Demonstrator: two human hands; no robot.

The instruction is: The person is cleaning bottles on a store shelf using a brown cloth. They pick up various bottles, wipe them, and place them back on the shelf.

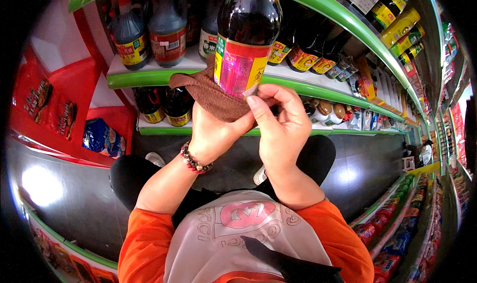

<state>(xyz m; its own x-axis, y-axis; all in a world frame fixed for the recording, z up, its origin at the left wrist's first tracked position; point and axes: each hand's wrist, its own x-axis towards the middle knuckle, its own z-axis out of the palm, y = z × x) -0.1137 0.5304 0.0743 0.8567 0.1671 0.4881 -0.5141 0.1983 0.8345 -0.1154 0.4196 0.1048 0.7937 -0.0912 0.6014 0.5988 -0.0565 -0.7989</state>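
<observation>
A large bottle of dark sauce point(248, 20), with a red and yellow label, stands upright before me; its top passes out of the picture. Under and around its base my left hand point(220, 128) grips it through a brown cloth point(216, 97). A flap of that cloth hangs out to the left. At the lower right edge of the label, my right hand point(281, 123) pinches a small whitish piece, perhaps a sticker or a peeled label corner, between thumb and forefinger. The base of the bottle is hidden by cloth and fingers.
Behind the bottle, a white shelf with a green edge point(141, 79) carries several dark sauce bottles point(167, 29). Jars with brown lids point(335, 111) stand on the lower shelf. A red display stand point(70, 85) is at left, with a blue packet point(102, 136). Packaged goods point(395, 245) fill the shelves behind, at right.
</observation>
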